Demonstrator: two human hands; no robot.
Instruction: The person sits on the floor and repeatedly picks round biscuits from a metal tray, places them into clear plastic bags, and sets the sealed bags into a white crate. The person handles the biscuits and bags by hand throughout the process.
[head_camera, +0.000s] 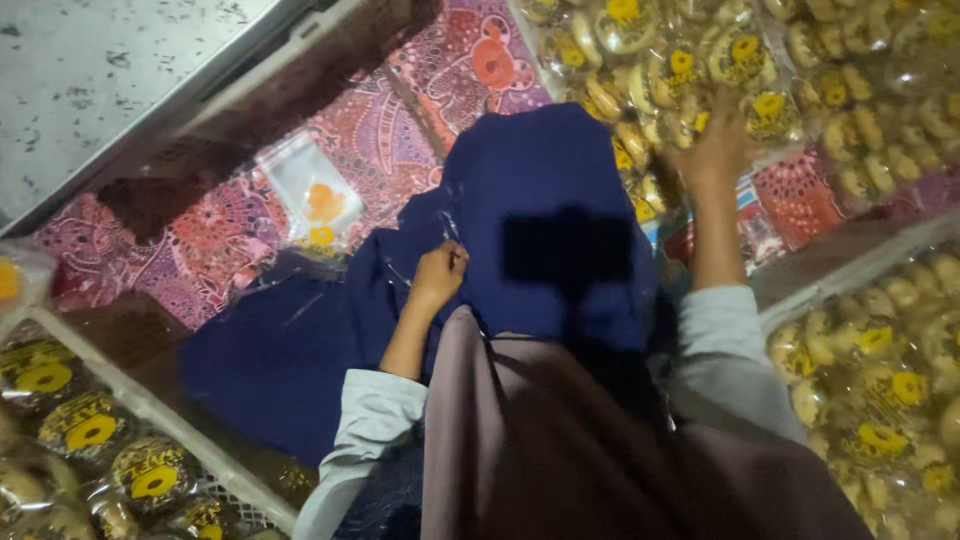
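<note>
Packets of biscuits (690, 70), clear bags of pale round pieces each with a yellow round label, lie heaped at the far right of the patterned floor mat (200, 250), and the right hand (712, 150) is on that heap; nearest the camera a brown-grey garment (560, 450) fills the lower middle, with both light grey sleeves (370, 420) coming out from under it; the left forearm rises bare from its cuff, bent at the elbow, to the left hand (438, 275), which rests over the dark blue cloth (540, 200) across the lap; its fingers are curled together in a loose fist, seemingly pinching a thin clear film (445, 215), though the grip itself is too dim to make out; the right arm stretches straight ahead, wrist extended, palm down, fingers apart and pressing on the packets without clearly closing on one; to the near left a white plastic crate (150, 410) holds darker packets with yellow labels, its rim running diagonally just beside the blue cloth; to the near right a second crate edge (850, 270) borders more pale packets; between the crates the only bare room is the strip of red and pink mat beyond the left hand, where a single clear bag with orange marks (315, 195) lies alone; farther left a grey speckled slab (100, 80) closes that side.
</note>
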